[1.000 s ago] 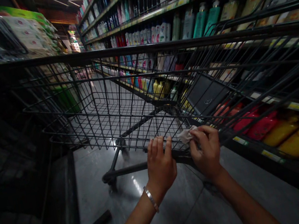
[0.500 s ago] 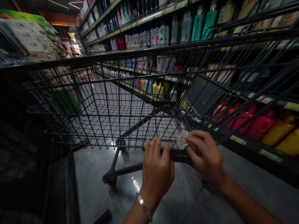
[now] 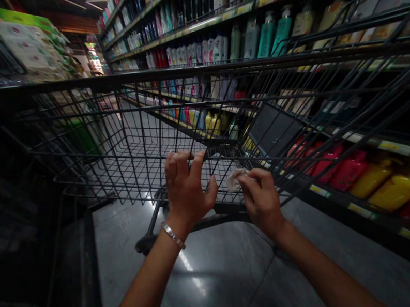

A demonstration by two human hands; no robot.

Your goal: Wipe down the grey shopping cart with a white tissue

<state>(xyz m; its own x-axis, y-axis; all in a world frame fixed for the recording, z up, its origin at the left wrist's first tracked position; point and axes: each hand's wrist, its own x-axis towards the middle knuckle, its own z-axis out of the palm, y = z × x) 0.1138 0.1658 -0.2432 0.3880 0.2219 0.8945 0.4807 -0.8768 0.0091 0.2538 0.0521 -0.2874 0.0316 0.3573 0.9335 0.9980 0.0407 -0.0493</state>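
Observation:
A black wire shopping cart [image 3: 139,162] stands side-on in front of me. My left hand [image 3: 187,190], with a silver bracelet [image 3: 173,235] on its wrist, is at the cart's near side; its fingers hook over a horizontal wire and the thumb stands apart. To its right, my right hand [image 3: 261,196] pinches a crumpled white cloth [image 3: 235,180] between thumb and fingers, close against the lower wires. Whether it is cloth or tissue is hard to tell. The basket's wire floor shows through the mesh.
Shelves of pump bottles [image 3: 279,31] line the right side, with yellow bottles [image 3: 395,189] low down beside the cart. A dark flap [image 3: 274,129] sits at the cart's right end. Packs of tissue paper [image 3: 30,49] are stacked at left. Grey floor tiles [image 3: 208,294] lie below.
My left hand has moved up and left, from the lower edge to a higher wire. My right hand has shifted slightly up and left with the cloth. The cart shows slightly farther left.

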